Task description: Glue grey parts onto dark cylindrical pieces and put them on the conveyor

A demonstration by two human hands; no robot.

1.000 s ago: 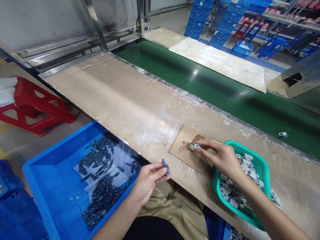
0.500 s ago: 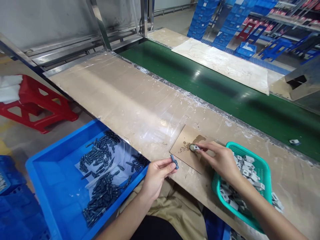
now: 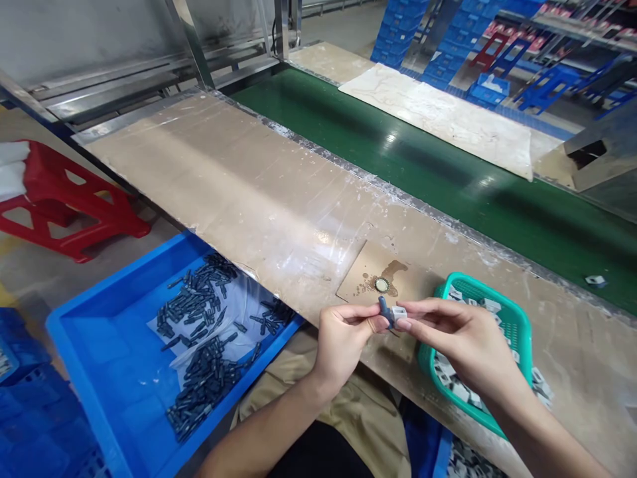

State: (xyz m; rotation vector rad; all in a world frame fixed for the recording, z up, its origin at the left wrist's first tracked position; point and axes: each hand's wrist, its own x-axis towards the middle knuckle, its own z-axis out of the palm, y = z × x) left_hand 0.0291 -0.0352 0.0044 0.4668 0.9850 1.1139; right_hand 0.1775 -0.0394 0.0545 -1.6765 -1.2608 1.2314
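Between thumb and fingers, my left hand pinches a dark blue-grey plastic peg-like part. My right hand grips a small white-grey block-shaped piece, which meets the side of the dark part. Just beyond the hands, a small round cap holding pale stuff lies on a cardboard piece with wet brown stains. Right of it, partly behind my right arm, stands a green basket of similar white-grey pieces. Many dark parts lie in the blue tray at left.
The blue tray sits below the worktable at left. A green conveyor belt runs behind, with one small piece on it. A red stool stands at left; stacked blue crates rise at the back.
My right hand has moved from the cap on the cardboard toward me, bringing the white-grey piece against the dark part. My left hand has shifted right and slightly up.
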